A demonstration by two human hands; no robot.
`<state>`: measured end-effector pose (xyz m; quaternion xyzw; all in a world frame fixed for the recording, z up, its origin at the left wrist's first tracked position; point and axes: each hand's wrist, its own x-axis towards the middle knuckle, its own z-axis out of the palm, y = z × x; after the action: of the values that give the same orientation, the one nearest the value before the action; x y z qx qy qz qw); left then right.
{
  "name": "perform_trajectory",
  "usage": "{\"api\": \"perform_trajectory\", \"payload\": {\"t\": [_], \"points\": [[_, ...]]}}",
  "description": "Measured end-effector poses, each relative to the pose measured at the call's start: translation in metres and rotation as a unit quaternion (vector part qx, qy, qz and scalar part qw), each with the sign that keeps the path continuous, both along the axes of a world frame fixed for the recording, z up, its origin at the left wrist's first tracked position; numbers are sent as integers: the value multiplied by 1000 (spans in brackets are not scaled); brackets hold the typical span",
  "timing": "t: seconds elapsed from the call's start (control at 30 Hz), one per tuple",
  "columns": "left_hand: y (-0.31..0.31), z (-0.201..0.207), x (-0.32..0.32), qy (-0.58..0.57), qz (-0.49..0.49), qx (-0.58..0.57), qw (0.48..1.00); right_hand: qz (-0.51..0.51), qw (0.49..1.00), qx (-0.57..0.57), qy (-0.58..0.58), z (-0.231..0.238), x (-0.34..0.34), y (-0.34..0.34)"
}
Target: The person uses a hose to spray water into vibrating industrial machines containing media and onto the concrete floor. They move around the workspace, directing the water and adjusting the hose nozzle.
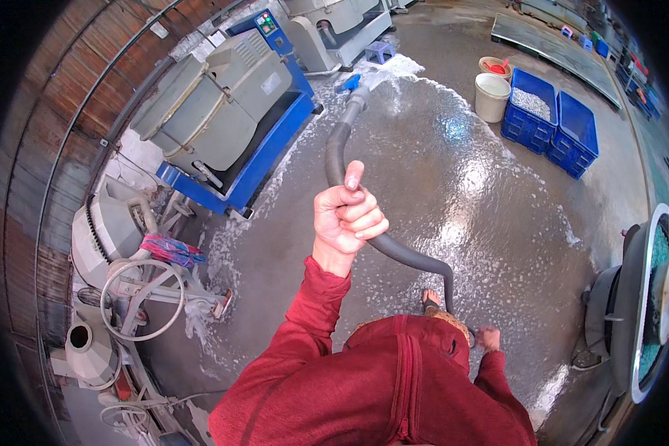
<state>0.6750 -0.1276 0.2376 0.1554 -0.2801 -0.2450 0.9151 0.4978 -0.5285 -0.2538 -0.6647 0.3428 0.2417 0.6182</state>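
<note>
My left hand [349,214] is raised at the centre, its fingers curled round a thick dark grey hose [409,257] and the thumb pointing up. Beyond the hand, the hose bends away to a lighter grey end fitting [357,99], beside a blue piece [348,83] low over the wet floor. On the near side it drops toward my sandalled foot [430,299]. Low at my right side hangs my right hand [489,338], small in view; its fingers do not show clearly. Both arms wear red sleeves.
Wet concrete floor [513,245] carries white foam. At left stand a grey tub machine on a blue frame [275,152] and a machine with a handwheel [143,300]. Blue crates [529,141] and a pale bucket [491,97] are far right. A round machine [650,305] stands near right.
</note>
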Motion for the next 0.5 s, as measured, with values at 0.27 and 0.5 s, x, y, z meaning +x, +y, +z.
{"api": "perform_trajectory", "payload": {"t": [0.27,0.5], "points": [[-42,-28,71,27,24,-7,999,-31,998,39,-39,5,91,-52],[-34,-47,76,65,142,-10,988,29,989,-46,140,10,43,-85]]}}
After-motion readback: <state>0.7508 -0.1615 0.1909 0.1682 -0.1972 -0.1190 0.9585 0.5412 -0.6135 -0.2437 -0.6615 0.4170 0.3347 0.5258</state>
